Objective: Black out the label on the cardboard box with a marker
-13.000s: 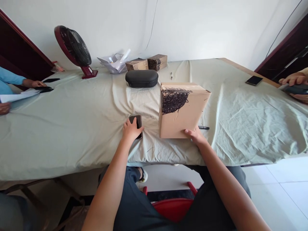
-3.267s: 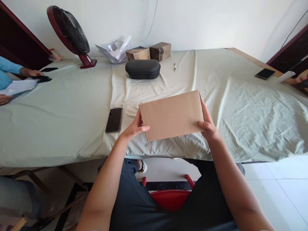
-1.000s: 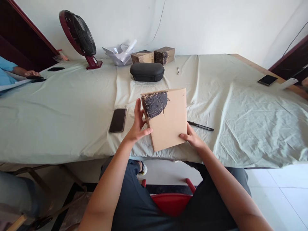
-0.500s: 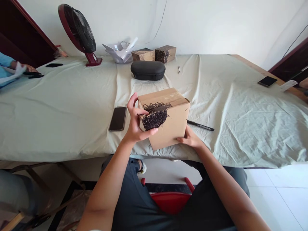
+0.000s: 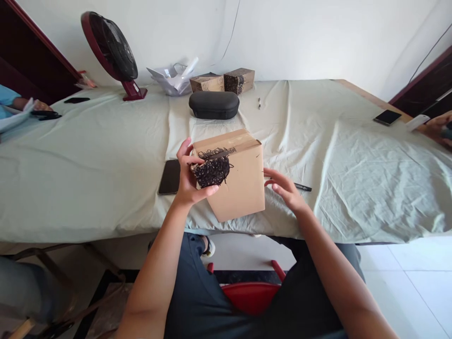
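Observation:
A brown cardboard box (image 5: 243, 181) rests tilted near the table's front edge, with black scribbles over its upper left corner. My left hand (image 5: 189, 176) grips that scribbled corner, thumb on the front face and fingers on the top and left side. At the box's right side is my right hand (image 5: 284, 188), its fingers apart and pointing at the box edge; whether the fingertips touch it I cannot tell. A black marker pen (image 5: 302, 187) lies on the cloth, partly hidden behind my right hand. Left of the box, a dark phone (image 5: 168, 178) is partly covered by my left hand.
A black zip case (image 5: 213, 104) stands behind the box. Farther back are two scribbled cardboard boxes (image 5: 240, 81), a white basket (image 5: 173, 80) and a red fan (image 5: 113, 52). Another person's hand (image 5: 41, 106) is at far left, another (image 5: 439, 125) at far right.
The box has moved left with my left hand and now overlaps the phone's side. My right hand has loosened from the box's lower right corner, its fingers now spread at the right side.

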{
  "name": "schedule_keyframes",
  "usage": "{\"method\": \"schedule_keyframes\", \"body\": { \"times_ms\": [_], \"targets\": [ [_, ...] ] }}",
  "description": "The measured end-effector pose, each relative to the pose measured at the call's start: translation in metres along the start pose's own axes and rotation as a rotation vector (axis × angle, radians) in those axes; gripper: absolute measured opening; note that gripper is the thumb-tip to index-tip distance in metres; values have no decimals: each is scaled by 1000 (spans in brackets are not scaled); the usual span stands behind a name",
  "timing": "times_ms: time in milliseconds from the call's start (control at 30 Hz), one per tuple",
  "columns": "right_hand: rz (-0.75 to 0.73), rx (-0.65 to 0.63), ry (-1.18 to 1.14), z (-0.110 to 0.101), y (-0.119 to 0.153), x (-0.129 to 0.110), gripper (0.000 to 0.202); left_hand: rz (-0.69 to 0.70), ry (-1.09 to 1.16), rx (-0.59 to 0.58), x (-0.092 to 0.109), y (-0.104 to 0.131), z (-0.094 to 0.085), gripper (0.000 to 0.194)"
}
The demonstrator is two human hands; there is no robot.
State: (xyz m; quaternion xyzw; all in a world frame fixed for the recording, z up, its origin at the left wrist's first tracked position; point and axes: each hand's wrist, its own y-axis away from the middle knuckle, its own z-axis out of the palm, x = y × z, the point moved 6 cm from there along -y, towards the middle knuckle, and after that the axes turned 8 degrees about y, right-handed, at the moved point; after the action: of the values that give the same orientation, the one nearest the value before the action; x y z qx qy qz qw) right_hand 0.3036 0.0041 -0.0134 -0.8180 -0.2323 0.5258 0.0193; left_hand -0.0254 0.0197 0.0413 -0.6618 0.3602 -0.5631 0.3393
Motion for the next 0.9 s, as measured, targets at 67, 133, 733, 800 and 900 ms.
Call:
{"method": "schedule_keyframes", "body": {
  "times_ms": [67, 133, 733, 800, 900],
  "targets": [
    [117, 144, 331, -22, 1, 13, 51, -2, -7, 22, -2, 1, 1, 89],
    [267, 193, 727, -37, 3, 27, 43, -3, -13, 28, -3, 2, 4, 93],
    [523, -30, 986, -40, 14, -4, 75, -52, -29, 49, -4, 4, 17, 105],
    [493, 58, 776, -53, 16, -17, 64, -57, -36, 50, -5, 4, 18, 106],
    [442, 250, 228, -64, 16, -36, 31, -67, -31, 58, -7, 4, 19, 105]
  ]
}}
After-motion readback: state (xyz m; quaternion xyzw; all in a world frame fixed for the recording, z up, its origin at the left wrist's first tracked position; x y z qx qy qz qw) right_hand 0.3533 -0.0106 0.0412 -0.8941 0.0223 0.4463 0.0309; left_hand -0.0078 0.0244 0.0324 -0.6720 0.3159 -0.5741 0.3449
